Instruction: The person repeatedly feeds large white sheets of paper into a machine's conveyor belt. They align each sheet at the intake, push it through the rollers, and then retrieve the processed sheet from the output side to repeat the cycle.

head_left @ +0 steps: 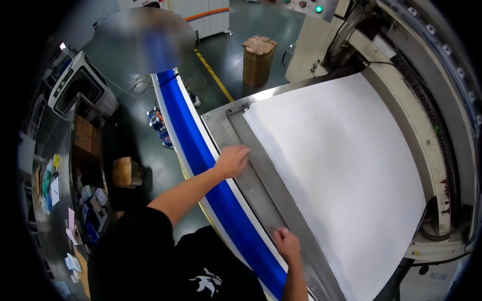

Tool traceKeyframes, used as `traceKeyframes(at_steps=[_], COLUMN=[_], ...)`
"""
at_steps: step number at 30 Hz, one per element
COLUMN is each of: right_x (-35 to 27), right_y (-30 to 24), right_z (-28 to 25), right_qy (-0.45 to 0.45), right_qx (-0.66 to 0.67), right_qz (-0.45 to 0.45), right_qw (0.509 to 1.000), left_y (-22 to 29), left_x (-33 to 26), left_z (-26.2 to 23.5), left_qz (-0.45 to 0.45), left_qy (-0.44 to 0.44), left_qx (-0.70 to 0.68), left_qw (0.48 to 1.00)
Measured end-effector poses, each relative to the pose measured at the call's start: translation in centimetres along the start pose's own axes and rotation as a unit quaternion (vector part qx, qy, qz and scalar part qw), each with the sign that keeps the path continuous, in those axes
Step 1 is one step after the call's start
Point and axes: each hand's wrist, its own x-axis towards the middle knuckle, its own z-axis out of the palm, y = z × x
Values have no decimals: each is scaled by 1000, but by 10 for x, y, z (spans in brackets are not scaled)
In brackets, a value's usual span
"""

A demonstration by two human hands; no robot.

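Note:
My left hand (232, 161) is over the near side of the grey metal table (213, 123), beside a long metal bar (262, 186). Its fingers point right and are partly blurred, so their grip does not show. Lower down, my right hand (288, 244) is closed over the same metal edge; whatever lies inside its fingers is hidden. Just beyond the bar, large white sheets (341, 165) cover most of the metal table in a stack. Both hands are apart from the sheets.
A blue conveyor belt (216, 193) with white edges runs between my body and the table. A cream machine (401, 70) curves around the right side. Behind stands a brown cardboard drum (258, 62). At left are a cluttered bench (50, 145), a white air cooler (83, 85) and a box (126, 172).

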Motion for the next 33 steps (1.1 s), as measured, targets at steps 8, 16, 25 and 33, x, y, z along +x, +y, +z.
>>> traceKeyframes(at_steps=[8, 16, 25, 33], right_x=[145, 322, 396, 400], right_y=[-54, -147, -174, -169], right_z=[-28, -42, -37, -30], right_qy=[36, 106, 98, 159], right_qx=[-53, 8, 20, -10], right_qz=[-51, -185, -128, -118], right_qw=[997, 977, 987, 980], left_y=[-32, -35, -32, -35], left_x=[40, 42, 46, 51], left_z=[77, 71, 69, 70], left_qz=[109, 82, 67, 66], left_qy=[58, 28, -4, -21], left_qx=[0, -27, -25, -81], left_qw=[992, 996, 997, 994])
